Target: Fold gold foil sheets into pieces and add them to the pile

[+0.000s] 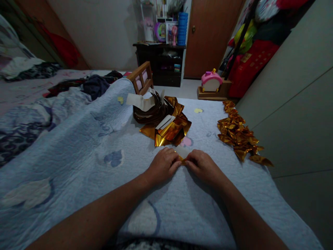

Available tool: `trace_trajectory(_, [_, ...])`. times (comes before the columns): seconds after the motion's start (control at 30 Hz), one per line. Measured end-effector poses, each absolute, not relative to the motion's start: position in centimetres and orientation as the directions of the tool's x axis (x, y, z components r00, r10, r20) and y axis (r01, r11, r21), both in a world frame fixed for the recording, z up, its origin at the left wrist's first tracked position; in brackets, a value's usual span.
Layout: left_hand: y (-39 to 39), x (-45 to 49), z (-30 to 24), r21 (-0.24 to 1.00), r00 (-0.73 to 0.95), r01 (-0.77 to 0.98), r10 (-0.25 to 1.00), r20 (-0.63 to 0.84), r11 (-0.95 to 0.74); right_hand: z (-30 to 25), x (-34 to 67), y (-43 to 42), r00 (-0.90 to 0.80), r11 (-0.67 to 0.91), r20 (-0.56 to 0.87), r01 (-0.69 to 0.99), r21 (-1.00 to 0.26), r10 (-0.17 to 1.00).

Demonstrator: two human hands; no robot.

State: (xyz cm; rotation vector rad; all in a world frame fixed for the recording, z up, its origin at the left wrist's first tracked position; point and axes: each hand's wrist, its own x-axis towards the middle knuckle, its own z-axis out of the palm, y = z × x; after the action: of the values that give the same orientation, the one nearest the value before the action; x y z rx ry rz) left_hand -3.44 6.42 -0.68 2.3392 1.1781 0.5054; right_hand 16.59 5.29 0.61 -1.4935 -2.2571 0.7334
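Note:
Between my two hands lies a sheet of gold foil paper (182, 151), its pale back facing up and its near edge folded over to show gold. My left hand (165, 162) pinches that near edge from the left, fingers closed. From the right, my right hand (201, 163) pinches the same edge, its thumb close to the left one. Just beyond my hands sits a stack of gold foil paper (173, 130), with loose sheets spread at its front. To the right lies a row of folded gold foil pieces (236, 132).
A light blue quilt (125, 194) with heart shapes covers the surface under my hands. Behind the stack stands a wooden frame (142, 77). A dark cabinet (160, 64), a brown door (208, 38) and a pink toy case (211, 82) are farther back. Pale panels (299, 114) rise at right.

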Motion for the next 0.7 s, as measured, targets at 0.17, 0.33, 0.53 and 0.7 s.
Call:
trace_trajectory(0.17, [6.4, -3.43, -0.67, 0.567, 0.562, 0.637, 0.818, 0.123, -0.523, 0.57, 16.62, 5.26, -0.385, 0.307, -0.02, 0.766, -0.565, 0.923])
trace_trajectory(0.33, [6.4, -3.35, -0.65, 0.573, 0.556, 0.639, 0.823, 0.117, -0.513, 0.47, 16.5, 5.2, -0.384, 0.317, -0.019, 0.79, -0.525, 0.923])
trace_trajectory(0.53, [6.33, -3.34, -0.68, 0.576, 0.551, 0.638, 0.825, 0.125, -0.512, 0.15, 16.23, 5.23, -0.346, 0.298, -0.018, 0.832, -0.467, 0.938])
trace_trajectory(0.7, [6.43, -3.36, -0.71, 0.567, 0.559, 0.64, 0.821, 0.119, -0.518, 0.29, 16.21, 5.25, -0.32, 0.268, -0.018, 0.822, -0.503, 0.947])
